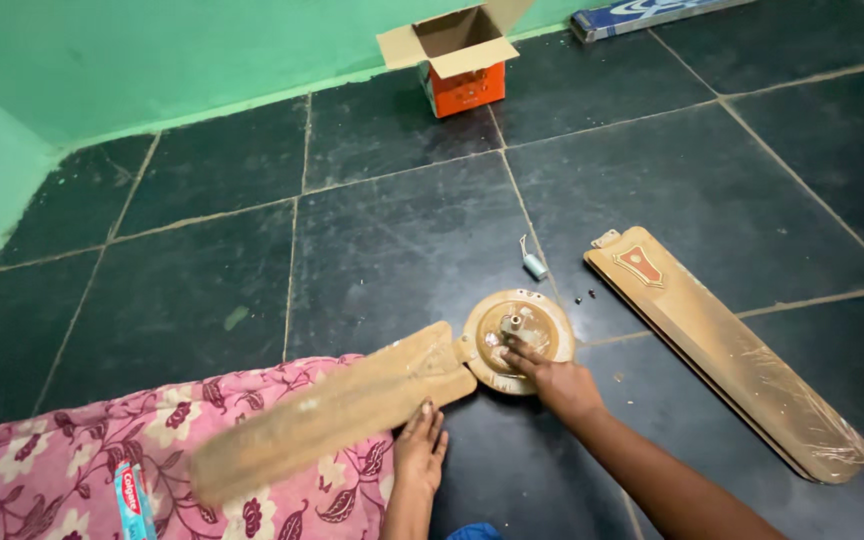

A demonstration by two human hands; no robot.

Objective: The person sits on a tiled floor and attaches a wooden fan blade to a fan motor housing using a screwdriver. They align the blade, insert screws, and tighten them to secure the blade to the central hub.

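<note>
**Head view: hands on a fan hub on a dark tile floor**

The head camera looks down at a round fan hub (518, 340) lying on the black floor (402, 230). The right hand (552, 378) rests on the hub's near edge, fingers stretched flat toward the short centre stem and gripping nothing. One tan blade (337, 410) is joined to the hub's left side and runs out over a pink floral cloth (82, 460); it shows blurred. The left hand (420, 447) lies open, palm down, fingertips touching the blade's near edge. To the right, well apart from the hub, lies a stack of blades (727, 350) in clear wrap. A small capacitor (534, 265) and a few screws (586, 296) lie between hub and stack. An open carton (460, 60) stands by the green wall (152, 50).
</note>
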